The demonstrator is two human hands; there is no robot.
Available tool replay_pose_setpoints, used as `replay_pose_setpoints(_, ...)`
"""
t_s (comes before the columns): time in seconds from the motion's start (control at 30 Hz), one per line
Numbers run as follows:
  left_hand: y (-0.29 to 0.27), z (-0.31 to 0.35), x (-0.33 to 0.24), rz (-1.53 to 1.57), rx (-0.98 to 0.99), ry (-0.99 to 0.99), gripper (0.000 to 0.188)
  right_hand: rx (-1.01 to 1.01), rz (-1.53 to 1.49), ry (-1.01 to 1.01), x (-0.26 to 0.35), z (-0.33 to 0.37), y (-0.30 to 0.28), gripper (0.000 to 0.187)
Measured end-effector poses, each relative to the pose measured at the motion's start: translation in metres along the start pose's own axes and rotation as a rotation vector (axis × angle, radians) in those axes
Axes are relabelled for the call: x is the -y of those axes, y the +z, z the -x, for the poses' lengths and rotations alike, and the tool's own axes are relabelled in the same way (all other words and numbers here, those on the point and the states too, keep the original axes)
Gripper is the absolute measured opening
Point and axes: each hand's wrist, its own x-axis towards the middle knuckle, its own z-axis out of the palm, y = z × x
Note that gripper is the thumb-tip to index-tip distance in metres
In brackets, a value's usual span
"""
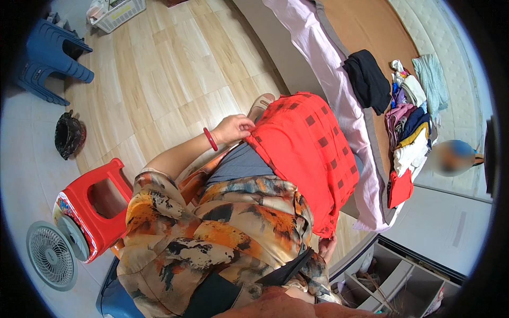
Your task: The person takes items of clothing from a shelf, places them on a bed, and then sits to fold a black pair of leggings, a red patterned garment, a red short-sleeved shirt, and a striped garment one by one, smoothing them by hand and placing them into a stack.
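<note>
Across my lap lies a red cloth (299, 151) with dark square patches; its exact kind I cannot make out. My left hand (233, 129), with a red bangle at the wrist, is closed on the cloth's edge near my knee. At the cloth's opposite edge is my right hand (327, 247), partly hidden by the sleeve; its fingers seem to be closed on the fabric. Grey fabric (241, 164) shows on my leg beside the cloth.
On the bed (366, 26) to the right lie folded black clothing (367, 79) and a row of folded clothes (408, 122). A red stool (119, 185) with a fan (52, 255), blue stools (50, 58) and a dark bowl-like object (69, 135) stand left. Open compartments (395, 278) sit lower right.
</note>
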Motion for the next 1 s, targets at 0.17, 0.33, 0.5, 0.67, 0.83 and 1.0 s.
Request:
replay_pose_setpoints(0.17,0.008,0.005,-0.018,-0.438,-0.105,0.335,0.019,0.049,-0.007,0.009,-0.005,0.003,0.006,0.024)
replay_pose_setpoints(0.33,-0.004,-0.003,-0.031,-0.494,-0.219,0.423,0.009,0.021,-0.016,-0.019,-0.008,-0.004,-0.006,0.024)
replay_pose_setpoints(0.5,-0.034,0.006,-0.058,-0.480,-0.257,0.468,0.010,0.028,0.000,-0.080,0.009,-0.008,-0.021,0.023)
replay_pose_setpoints(0.67,-0.012,0.035,-0.018,-0.470,0.037,0.185,0.020,0.034,-0.046,-0.096,0.006,0.003,-0.009,0.018)
replay_pose_setpoints(0.83,0.006,0.017,0.004,0.002,0.392,-0.606,0.062,-0.049,-0.083,-0.064,-0.008,-0.001,-0.017,0.017)
replay_pose_setpoints(1.0,0.033,0.001,0.019,0.646,0.291,-0.774,0.067,0.039,-0.092,-0.065,-0.011,-0.005,-0.013,0.022)
